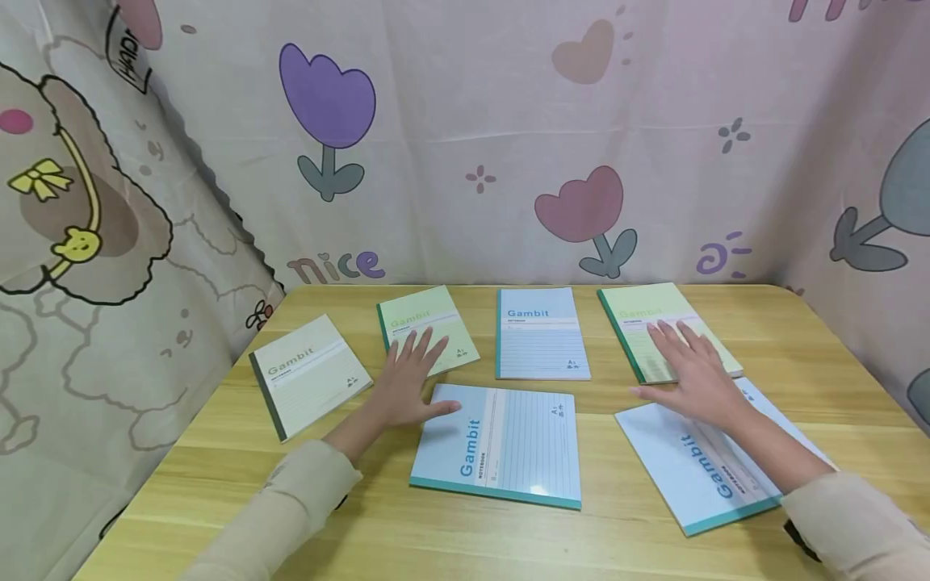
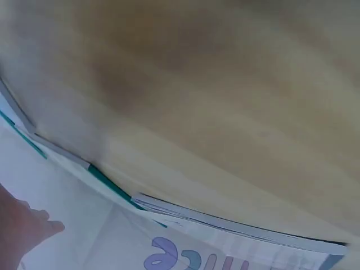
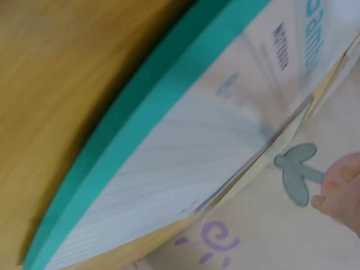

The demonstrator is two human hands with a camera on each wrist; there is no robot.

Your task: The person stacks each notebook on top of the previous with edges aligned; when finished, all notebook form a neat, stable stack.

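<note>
A teal-spined notebook (image 3: pixel 185 152) slants across the view, the wooden tabletop (image 3: pixel 62 62) to its left. Just right of that notebook shows a pale notebook's edge (image 3: pixel 256 170); farther right, the right hand (image 3: pixel 342 203) appears before the printed cloth (image 3: pixel 292 242), its contact unclear.

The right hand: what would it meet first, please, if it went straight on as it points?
Probably the curtain behind the table: the right hand seems raised over the rightmost green notebook, though depth is unclear and it might brush that first.
</note>
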